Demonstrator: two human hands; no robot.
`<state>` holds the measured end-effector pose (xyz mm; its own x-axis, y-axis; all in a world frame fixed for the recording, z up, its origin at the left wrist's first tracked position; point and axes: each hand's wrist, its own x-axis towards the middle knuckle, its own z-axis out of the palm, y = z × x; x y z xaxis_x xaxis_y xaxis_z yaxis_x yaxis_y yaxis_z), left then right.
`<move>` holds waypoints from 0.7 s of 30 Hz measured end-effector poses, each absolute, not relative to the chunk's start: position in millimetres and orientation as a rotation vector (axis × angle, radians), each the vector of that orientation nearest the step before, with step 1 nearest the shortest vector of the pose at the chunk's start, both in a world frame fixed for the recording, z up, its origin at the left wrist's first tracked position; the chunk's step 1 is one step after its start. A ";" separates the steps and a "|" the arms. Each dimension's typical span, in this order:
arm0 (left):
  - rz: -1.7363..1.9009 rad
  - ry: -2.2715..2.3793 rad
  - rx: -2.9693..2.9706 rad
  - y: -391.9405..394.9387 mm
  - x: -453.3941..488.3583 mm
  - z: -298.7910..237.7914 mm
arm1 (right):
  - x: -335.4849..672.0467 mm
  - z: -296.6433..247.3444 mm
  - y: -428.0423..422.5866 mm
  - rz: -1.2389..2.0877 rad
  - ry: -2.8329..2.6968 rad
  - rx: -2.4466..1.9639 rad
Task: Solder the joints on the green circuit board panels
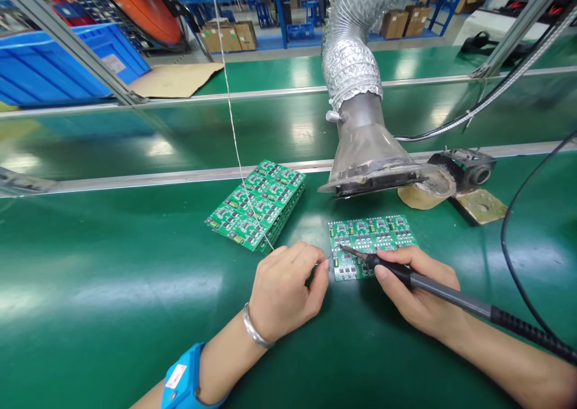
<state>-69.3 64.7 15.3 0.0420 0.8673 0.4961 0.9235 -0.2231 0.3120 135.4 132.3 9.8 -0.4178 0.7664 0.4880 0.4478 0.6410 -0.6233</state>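
My right hand grips a soldering iron like a pen, its tip over the left part of a green circuit board panel lying flat on the bench. Pinched between thumb and forefinger of my left hand is a thin strand of solder wire, which runs down from above; its end reaches the panel's left edge near the iron's tip. Behind my left hand stands a stack of similar circuit board panels. A silver bracelet and a blue wrist strap are on my left arm.
A fume extractor hood on a foil duct hangs just behind the panel. At the right sit a soldering iron stand and a yellowish sponge tray. The iron's black cable loops along the right. A blue bin stands at back left.
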 end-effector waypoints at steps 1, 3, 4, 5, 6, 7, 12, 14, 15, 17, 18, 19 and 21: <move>-0.938 -1.894 -2.197 65.0 -69.1 15.2 | 136.9 9.5 133.1 0.514 -2.065 -0.955; -0.955 -1.888 -2.196 65.4 -68.6 14.7 | 139.8 9.5 134.8 0.509 -2.059 -0.971; -0.963 -1.887 -2.199 65.5 -68.2 14.2 | 141.0 9.7 135.6 0.509 -2.064 -0.974; -0.970 -1.884 -2.205 65.6 -67.8 13.5 | 141.9 10.0 136.2 0.511 -2.070 -0.976; -0.974 -1.882 -2.214 65.6 -67.3 12.7 | 142.4 10.3 136.7 0.517 -2.073 -0.979; -0.977 -1.880 -2.223 65.6 -66.9 11.7 | 142.6 10.6 136.9 0.524 -2.073 -0.981; -0.962 -1.876 -2.257 66.2 -66.0 8.3 | 141.3 11.8 136.7 0.550 -2.087 -0.972; -0.954 -1.878 -2.257 66.3 -65.9 8.0 | 140.6 11.8 136.9 0.558 -2.095 -0.975; -0.947 -1.879 -2.256 66.4 -65.7 7.9 | 140.3 11.8 137.1 0.561 -2.096 -0.976; -0.930 -1.883 -2.257 66.6 -65.2 7.8 | 139.7 11.8 137.5 0.563 -2.097 -0.979; -0.922 -1.886 -2.259 66.8 -65.0 7.8 | 139.4 11.9 137.5 0.560 -2.097 -0.979; -0.918 -1.887 -2.262 67.1 -64.8 7.7 | 139.1 12.0 137.5 0.555 -2.096 -0.979; -0.916 -1.886 -2.266 67.5 -64.5 7.8 | 138.3 12.5 137.2 0.549 -2.093 -0.977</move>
